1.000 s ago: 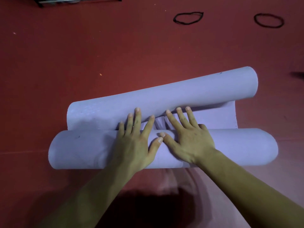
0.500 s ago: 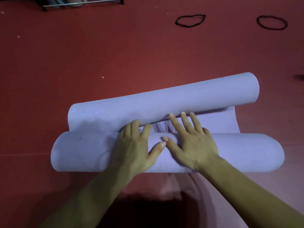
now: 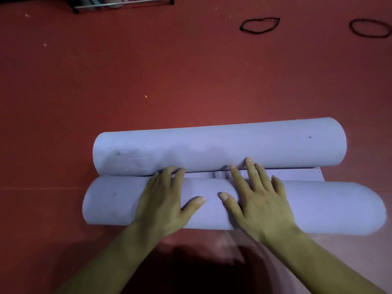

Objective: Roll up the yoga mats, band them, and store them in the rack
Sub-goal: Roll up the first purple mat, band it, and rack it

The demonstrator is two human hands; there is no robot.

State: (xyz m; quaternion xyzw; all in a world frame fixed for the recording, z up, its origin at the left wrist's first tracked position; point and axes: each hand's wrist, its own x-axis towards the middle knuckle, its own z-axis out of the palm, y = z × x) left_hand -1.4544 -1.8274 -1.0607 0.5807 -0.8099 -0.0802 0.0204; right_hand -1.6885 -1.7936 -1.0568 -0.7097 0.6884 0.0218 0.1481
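Yoga mat (image 3: 127,204), lavender: likely light, soft, springy. Left hand (image 3: 163,204), right hand (image 3: 258,202): fingers straight, spread, pressing the roll beneath. Best hold: mid-roll, under palms.

A yoga mat (image 3: 297,174) lies on the floor (image 3: 148,71) in two rolls, the far roll (image 3: 212,147) just behind the near roll (image 3: 328,206). The left hand (image 3: 163,204) and right hand (image 3: 258,204) rest side by side on the near one. Well behind at right lie a band (image 3: 259,25) and a second band (image 3: 370,28); the rack (image 3: 118,4) stands far back at left.
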